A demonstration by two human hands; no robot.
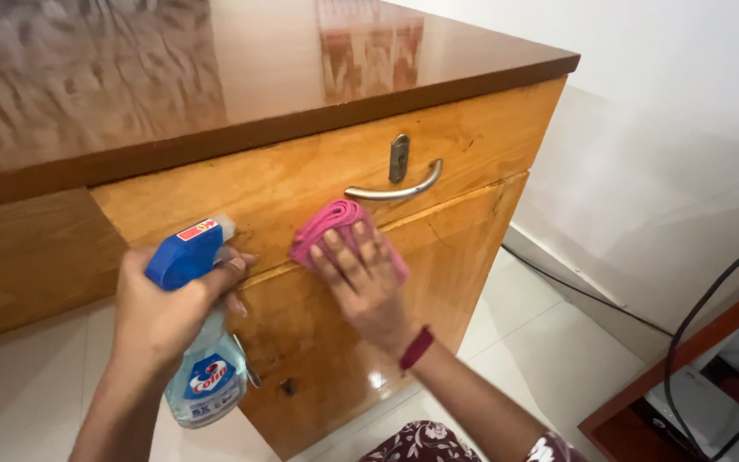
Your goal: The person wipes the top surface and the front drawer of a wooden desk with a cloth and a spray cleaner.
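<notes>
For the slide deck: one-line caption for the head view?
Right hand presses pink cloth on wooden cabinet drawer front; left hand grips blue-capped spray bottle.

The pink cloth (335, 224) lies bunched and folded under my right fingers (354, 257), pressed flat against the wood, its rolled top edge poking out just above my fingertips. The spray bottle (203, 359) hangs upright in my left fingers (231, 267): blue trigger head above them, its nozzle aimed toward the cloth, and below them a clear body with pale liquid and a blue label.
</notes>
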